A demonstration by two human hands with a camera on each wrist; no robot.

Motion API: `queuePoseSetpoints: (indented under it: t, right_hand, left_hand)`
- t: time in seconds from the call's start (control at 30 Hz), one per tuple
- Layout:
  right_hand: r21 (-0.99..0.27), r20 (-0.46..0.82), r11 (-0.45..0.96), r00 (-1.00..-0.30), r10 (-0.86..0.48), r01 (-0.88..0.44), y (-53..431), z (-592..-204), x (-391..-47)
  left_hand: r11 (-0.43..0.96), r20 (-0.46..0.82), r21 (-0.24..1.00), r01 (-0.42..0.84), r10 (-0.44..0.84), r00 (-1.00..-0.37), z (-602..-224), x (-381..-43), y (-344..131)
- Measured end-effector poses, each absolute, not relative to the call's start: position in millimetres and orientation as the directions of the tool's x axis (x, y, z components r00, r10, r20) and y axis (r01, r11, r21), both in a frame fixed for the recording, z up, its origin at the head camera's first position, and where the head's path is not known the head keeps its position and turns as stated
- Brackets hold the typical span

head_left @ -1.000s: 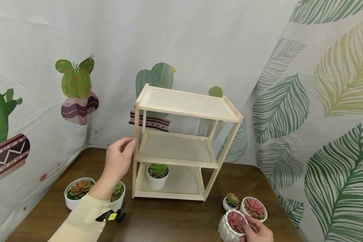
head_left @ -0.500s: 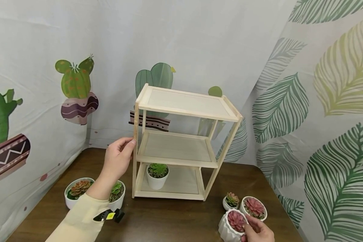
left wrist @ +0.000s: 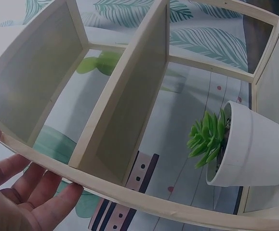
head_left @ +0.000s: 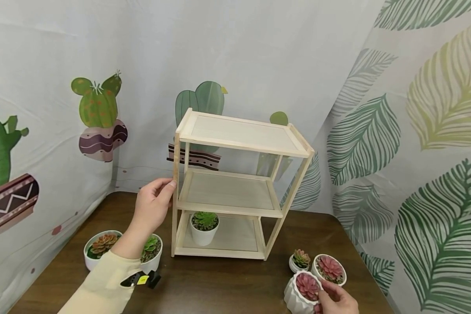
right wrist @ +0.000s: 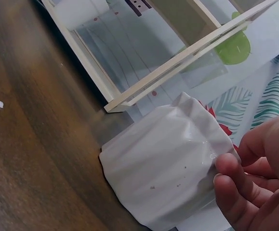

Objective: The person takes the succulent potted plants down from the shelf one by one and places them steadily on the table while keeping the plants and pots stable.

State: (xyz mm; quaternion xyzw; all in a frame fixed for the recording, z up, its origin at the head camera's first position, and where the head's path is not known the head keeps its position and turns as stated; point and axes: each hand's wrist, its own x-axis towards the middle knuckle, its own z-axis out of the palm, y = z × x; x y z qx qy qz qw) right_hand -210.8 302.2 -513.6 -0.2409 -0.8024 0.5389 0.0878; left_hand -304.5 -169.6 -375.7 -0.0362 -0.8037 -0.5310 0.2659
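Note:
A pale wooden three-tier shelf point(head_left: 227, 213) stands on the brown table. My left hand point(head_left: 154, 203) grips its front left post, thumb in front, with the fingers along the post in the left wrist view. On the bottom tier sits a green succulent in a smooth white pot point(head_left: 204, 235). My right hand point(head_left: 336, 298) pinches the rim of a ridged white pot point(right wrist: 163, 168) holding a pink succulent point(head_left: 307, 286). That pot's base is at the tabletop in the right wrist view. Its far side is hidden there.
Close behind the ridged pot stand a small potted succulent point(head_left: 300, 260) and a round pot with a pink succulent point(head_left: 329, 270). Left of the shelf are a bowl with an orange succulent point(head_left: 102, 246) and a green potted plant point(head_left: 153, 255), partly behind my left arm. Printed cloth surrounds the table.
The ridged pot and my right hand have shifted very slightly to the right. My left hand keeps its hold on the shelf post.

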Motion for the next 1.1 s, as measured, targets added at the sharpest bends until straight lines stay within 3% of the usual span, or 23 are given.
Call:
queuePoseSetpoints:
  t: [0.37, 0.73, 1.1]
  right_hand:
    - [-0.913, -0.133, 0.279, -0.865, 0.484, 0.296, 307, -511, -211]
    - [-0.922, 0.026, 0.322, -0.794, 0.607, 0.216, 313, -494, -211]
    - [-0.891, 0.124, 0.447, -0.907, 0.401, 0.076, 311, -446, -229]
  left_hand:
    - [0.405, 0.437, 0.849, 0.339, -0.177, -0.882, -374, -300, -170]
    - [0.370, 0.402, 0.864, 0.340, -0.103, -0.910, -373, -294, -178]
    - [0.371, 0.397, 0.860, 0.349, -0.059, -0.916, -368, -282, -185]
